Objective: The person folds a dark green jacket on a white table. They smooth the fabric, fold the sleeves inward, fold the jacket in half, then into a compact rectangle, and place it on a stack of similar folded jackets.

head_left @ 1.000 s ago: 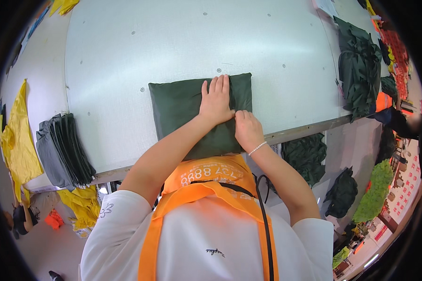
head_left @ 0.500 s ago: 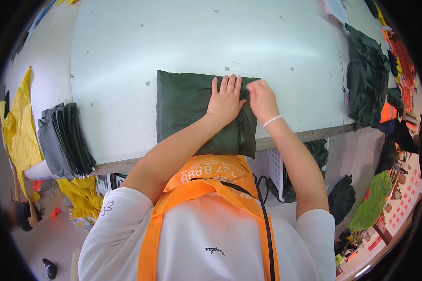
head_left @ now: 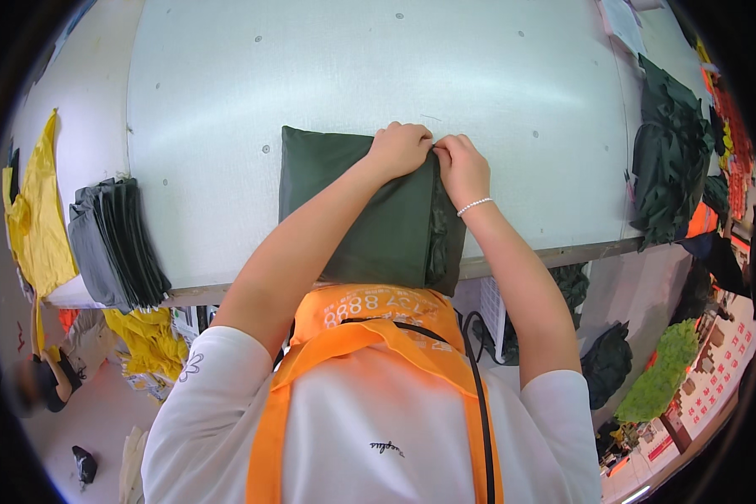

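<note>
A dark green folded fabric piece [head_left: 344, 197] lies in front of me on the white table, its near edge against my orange apron. Its right side shows a crumpled, layered strip. My left hand [head_left: 401, 149] rests over the far edge, fingers curled in and closed on the cloth. Close beside it, my right hand [head_left: 464, 172] pinches the far edge between thumb and fingertips. The two hands' fingertips almost meet there, and the bit of cloth between them is mostly hidden.
On the left stand a stack of dark green folded pieces [head_left: 118, 244] and a yellow cloth [head_left: 38, 218] draped over the edge. A heap of dark green fabric [head_left: 670, 151] sits at the right. The white table [head_left: 227, 101] ends just before me. Another person [head_left: 46, 378] is at the lower left.
My left hand has gone from lying flat with fingers spread to curled at the far edge. The right hand has moved slightly left and now pinches there beside it.
</note>
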Available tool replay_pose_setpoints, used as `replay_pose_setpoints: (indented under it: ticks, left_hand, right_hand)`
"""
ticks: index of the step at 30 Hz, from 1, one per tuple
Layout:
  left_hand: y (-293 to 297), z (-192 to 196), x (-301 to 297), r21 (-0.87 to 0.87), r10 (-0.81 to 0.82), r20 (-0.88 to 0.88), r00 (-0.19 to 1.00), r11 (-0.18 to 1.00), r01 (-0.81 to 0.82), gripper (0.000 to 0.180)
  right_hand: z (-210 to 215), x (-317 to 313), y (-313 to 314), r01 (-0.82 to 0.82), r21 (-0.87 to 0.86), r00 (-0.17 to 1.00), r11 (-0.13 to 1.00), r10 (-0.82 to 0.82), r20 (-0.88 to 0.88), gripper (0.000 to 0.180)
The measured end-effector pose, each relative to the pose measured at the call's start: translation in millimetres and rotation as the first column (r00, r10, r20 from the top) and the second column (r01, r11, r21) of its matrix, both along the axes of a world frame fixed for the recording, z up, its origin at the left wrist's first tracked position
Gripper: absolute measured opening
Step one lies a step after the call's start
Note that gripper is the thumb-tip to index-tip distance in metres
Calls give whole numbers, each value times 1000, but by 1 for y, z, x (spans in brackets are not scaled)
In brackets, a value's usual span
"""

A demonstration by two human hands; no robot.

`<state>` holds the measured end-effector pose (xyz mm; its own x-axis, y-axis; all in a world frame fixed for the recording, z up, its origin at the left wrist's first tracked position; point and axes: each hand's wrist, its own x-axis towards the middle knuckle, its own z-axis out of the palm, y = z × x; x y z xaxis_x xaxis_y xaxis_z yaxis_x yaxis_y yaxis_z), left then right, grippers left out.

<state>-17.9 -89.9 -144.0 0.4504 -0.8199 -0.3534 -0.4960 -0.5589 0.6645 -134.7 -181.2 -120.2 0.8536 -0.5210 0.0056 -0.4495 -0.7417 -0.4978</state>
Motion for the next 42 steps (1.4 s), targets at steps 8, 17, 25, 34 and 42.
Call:
replay_pose_setpoints:
  ticks: [8, 17, 25, 34, 42]
  left_hand:
    - [-9, 4, -6, 92, 48, 105, 993, 994, -58, 23]
    - [-7, 0, -3, 42, 61, 116, 991, 997, -66, 25]
    - [39, 27, -15, -86, -146, 442, 885, 975, 204, 40]
    - [40, 6, -21, -108, -23, 363, 932, 992, 67, 38]
    - [34, 8, -17, -101, -15, 354, 935, 993, 54, 38]
  right_hand:
    - [17, -21, -1, -176, 164, 979, 971, 156, 131, 4]
    - [37, -67, 45, 100, 86, 991, 991, -106, 76, 32]
    - [33, -70, 56, 283, 114, 959, 952, -284, -4, 12]
    - [22, -33, 51, -83, -241, 991, 967, 106, 84, 6]
    - [20, -9, 20, 69, 187, 996, 980, -57, -66, 18]
